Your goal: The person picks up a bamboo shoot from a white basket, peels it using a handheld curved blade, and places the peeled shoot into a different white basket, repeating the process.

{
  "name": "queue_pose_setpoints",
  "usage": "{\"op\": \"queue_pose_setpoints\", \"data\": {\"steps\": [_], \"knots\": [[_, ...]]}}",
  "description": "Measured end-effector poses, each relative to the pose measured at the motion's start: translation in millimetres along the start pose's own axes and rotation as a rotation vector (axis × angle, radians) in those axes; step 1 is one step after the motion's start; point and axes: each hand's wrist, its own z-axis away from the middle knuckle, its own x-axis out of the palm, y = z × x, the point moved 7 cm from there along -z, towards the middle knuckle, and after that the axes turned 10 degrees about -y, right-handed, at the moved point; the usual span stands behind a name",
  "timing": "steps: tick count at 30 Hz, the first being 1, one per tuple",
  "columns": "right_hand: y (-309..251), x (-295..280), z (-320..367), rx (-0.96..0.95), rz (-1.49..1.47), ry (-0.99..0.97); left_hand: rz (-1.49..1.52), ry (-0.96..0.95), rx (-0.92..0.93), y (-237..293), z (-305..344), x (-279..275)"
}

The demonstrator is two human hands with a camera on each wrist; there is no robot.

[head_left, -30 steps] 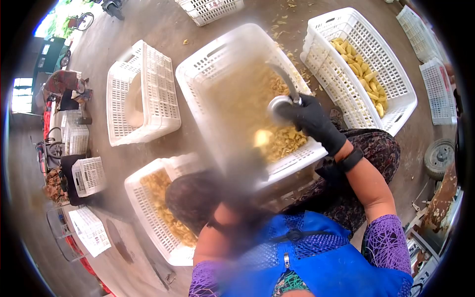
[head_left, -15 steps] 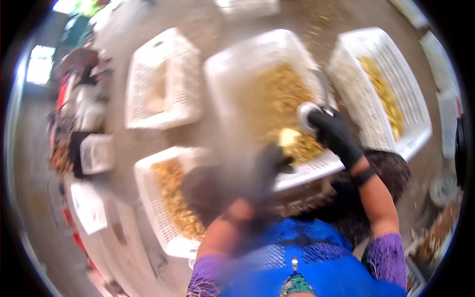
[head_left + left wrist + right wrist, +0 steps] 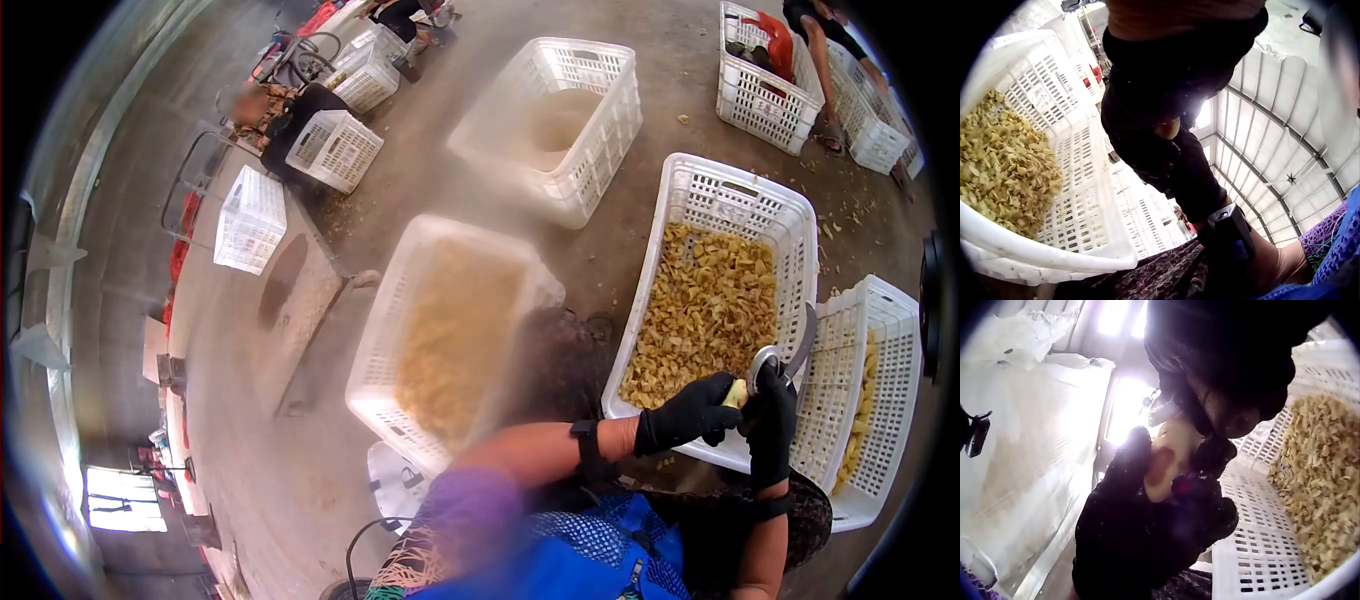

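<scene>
My left hand (image 3: 690,412), black-gloved, holds a pale yellow piece (image 3: 735,394) against my right hand (image 3: 772,425). The right hand grips a round metal tool (image 3: 764,362) with a curved blade (image 3: 803,345). Both hands are over the near edge of a white crate (image 3: 632,330) of yellow shavings (image 3: 710,300). In the right wrist view, the left fingers wrap round the piece (image 3: 1175,447), which has a brown patch; the right hand (image 3: 1229,356) covers its upper end. Gloved hands mostly hide the piece (image 3: 1168,128) in the left wrist view.
Right of the shavings crate stands a crate (image 3: 893,400) with yellow pieces. A filled crate (image 3: 375,355) is left of my knee, and another crate (image 3: 610,150) stands behind. People sit near crates at the upper right and upper left. Part of the head view is blurred.
The head view has swung left, so the crates appear elsewhere. My left hand, blurred before, has come up to my right hand and now holds the pale piece beside the tool.
</scene>
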Motion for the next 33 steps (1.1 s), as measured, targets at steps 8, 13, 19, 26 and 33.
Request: {"op": "queue_pose_setpoints", "data": {"steps": [8, 13, 19, 26, 33], "knots": [[-30.4, -22.0, -4.4, -0.105, 0.257, 0.077, -0.113, -0.007, 0.047, 10.7, 6.1, -12.6], [-43.0, -4.7, 7.3, -0.074, 0.284, 0.044, -0.182, 0.026, 0.011, 26.9, 16.0, -2.2], [-32.6, 7.4, 10.3, -0.002, 0.259, 0.029, 0.284, 0.067, -0.053, 13.7, 10.8, 10.8], [-41.9, -2.2, 3.2, -0.418, 0.428, 0.076, -0.255, 0.127, -0.090, 8.6, 14.8, -7.5], [-44.9, -14.9, 0.0, -0.340, 0.466, -0.034, -0.256, 0.092, -0.009, 33.1, 21.6, 2.4]]}}
